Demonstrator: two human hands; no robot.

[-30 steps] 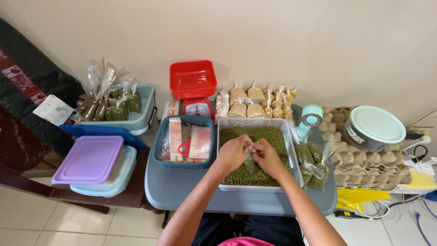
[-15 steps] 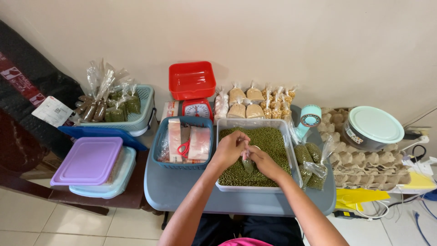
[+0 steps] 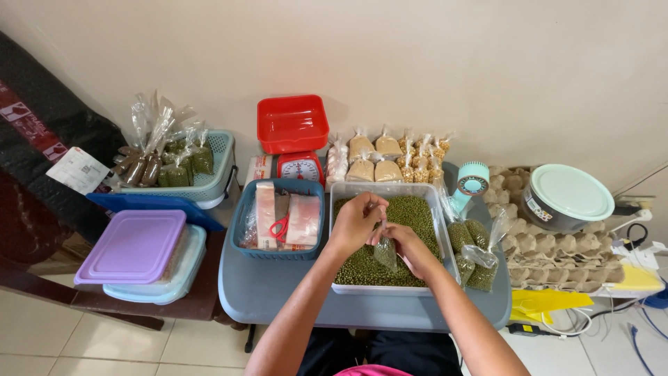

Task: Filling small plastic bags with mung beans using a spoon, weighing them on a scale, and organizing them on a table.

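Observation:
A clear rectangular tub full of green mung beans stands on a grey table. Over the tub, my left hand pinches the top of a small clear plastic bag of green beans. My right hand cups the bag from the right side and below. The bag hangs just above the beans. Filled bean bags lie to the right of the tub.
A blue basket holds plastic bags and red scissors. Behind stand a red scale with a red tray, small bags of grains, and a mint handheld device. Left: lidded containers, a teal basket. Right: egg cartons, a lidded bowl.
Both hands have risen from the beans. The small bag, earlier low in the tub between the hands, is now held up with my left hand at its top.

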